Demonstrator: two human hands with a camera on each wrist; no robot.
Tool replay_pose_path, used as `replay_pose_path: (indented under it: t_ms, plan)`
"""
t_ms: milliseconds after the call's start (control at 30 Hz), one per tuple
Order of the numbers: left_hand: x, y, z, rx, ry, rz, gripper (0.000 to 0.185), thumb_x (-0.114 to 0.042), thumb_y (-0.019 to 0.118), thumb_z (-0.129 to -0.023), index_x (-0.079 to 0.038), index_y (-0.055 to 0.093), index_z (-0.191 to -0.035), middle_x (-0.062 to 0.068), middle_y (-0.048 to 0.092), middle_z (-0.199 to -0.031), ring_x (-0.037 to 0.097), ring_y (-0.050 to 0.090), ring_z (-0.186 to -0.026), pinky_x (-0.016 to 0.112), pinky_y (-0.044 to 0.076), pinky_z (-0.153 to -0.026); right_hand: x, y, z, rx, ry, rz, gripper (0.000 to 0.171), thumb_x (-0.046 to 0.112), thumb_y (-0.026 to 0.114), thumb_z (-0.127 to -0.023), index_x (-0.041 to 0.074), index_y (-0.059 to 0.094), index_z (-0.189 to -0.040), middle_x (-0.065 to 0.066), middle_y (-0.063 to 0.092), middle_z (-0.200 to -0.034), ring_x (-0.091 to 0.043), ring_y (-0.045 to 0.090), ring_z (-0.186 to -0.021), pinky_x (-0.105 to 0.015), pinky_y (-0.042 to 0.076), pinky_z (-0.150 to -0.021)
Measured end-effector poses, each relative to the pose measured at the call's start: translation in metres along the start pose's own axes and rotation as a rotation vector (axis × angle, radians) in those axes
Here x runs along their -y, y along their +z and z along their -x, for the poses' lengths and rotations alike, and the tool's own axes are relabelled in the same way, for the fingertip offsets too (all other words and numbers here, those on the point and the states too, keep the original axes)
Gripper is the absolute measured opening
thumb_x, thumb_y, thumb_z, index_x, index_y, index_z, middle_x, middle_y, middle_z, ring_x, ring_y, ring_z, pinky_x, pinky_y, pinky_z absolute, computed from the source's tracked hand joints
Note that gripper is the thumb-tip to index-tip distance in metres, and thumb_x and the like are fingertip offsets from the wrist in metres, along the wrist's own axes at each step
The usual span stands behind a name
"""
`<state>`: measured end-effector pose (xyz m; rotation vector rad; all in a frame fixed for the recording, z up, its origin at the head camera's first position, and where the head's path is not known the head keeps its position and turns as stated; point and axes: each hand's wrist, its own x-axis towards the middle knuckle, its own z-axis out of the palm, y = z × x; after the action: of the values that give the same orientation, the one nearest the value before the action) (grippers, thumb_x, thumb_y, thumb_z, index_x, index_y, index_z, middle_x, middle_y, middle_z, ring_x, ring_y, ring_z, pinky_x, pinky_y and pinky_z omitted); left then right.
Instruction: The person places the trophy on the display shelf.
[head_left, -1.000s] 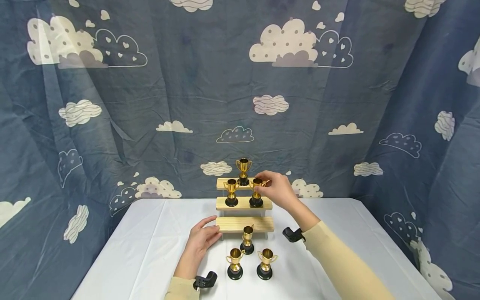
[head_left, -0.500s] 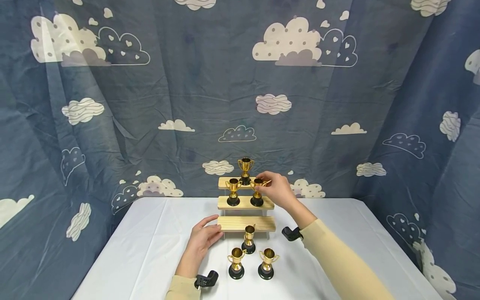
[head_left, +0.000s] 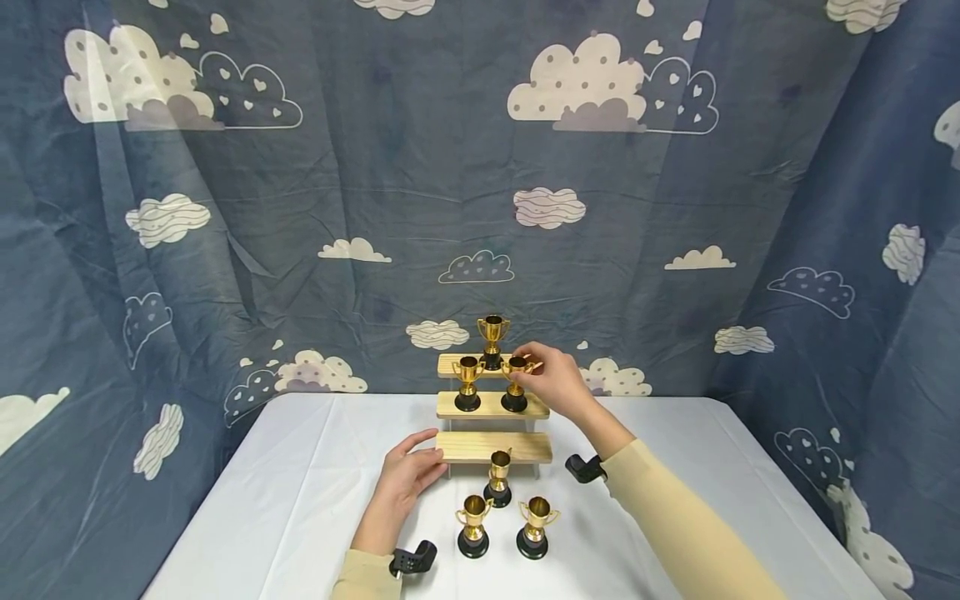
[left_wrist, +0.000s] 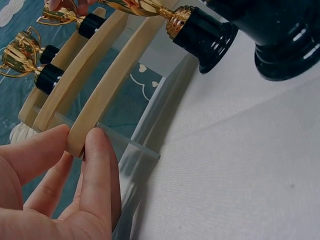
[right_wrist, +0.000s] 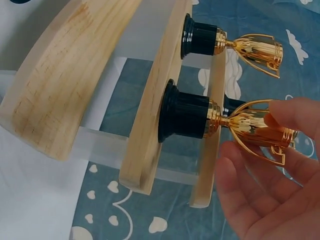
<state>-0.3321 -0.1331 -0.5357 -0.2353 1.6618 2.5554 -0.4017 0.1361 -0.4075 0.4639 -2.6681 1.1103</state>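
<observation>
A three-step wooden stand (head_left: 517,447) sits at the back of the white table (head_left: 300,500). One gold trophy (head_left: 491,338) on a black base stands on the top step, and two more share the middle step, the left trophy (head_left: 467,383) and the right trophy (head_left: 514,385). My right hand (head_left: 528,367) pinches the cup of that right trophy (right_wrist: 252,125), whose base rests on the step (right_wrist: 155,100). My left hand (head_left: 427,454) grips the left end of the bottom step (left_wrist: 107,85) between thumb (left_wrist: 100,165) and fingers.
Three further trophies stand on the table before the stand: one close to it (head_left: 498,480), a front left one (head_left: 473,526) and a front right one (head_left: 536,527). A blue cloud-print cloth (head_left: 375,208) hangs behind and at both sides.
</observation>
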Motion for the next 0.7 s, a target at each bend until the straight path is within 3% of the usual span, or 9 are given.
replay_pose_path:
  t_ms: [200, 367, 700]
  plan:
    - [0.000, 0.000, 0.002, -0.001, -0.004, 0.002, 0.058, 0.009, 0.069, -0.086, 0.004, 0.052, -0.141, 0.012, 0.065, -0.089, 0.018, 0.070, -0.080, 0.035, 0.060, -0.082, 0.001, 0.000, 0.006, 0.016, 0.002, 0.001, 0.044, 0.033, 0.075, -0.092, 0.020, 0.063, -0.132, -0.002, 0.067, -0.120, -0.020, 0.068, -0.092, -0.042, 0.058, -0.077]
    - [0.002, 0.001, 0.001, -0.005, -0.012, -0.001, 0.056, 0.011, 0.068, -0.086, 0.004, 0.053, -0.140, 0.012, 0.064, -0.090, 0.019, 0.070, -0.079, 0.034, 0.061, -0.081, 0.001, -0.002, 0.010, -0.007, 0.007, 0.016, 0.050, 0.034, 0.076, -0.091, 0.024, 0.058, -0.137, -0.005, 0.066, -0.121, -0.020, 0.066, -0.094, -0.042, 0.058, -0.077]
    - [0.001, 0.001, -0.002, -0.023, -0.021, -0.001, 0.057, 0.011, 0.069, -0.084, 0.003, 0.055, -0.139, 0.013, 0.064, -0.091, 0.020, 0.070, -0.080, 0.035, 0.061, -0.082, 0.010, -0.016, 0.014, -0.048, -0.010, 0.016, 0.056, 0.034, 0.075, -0.091, 0.020, 0.055, -0.141, -0.011, 0.060, -0.129, -0.025, 0.064, -0.101, -0.047, 0.056, -0.079]
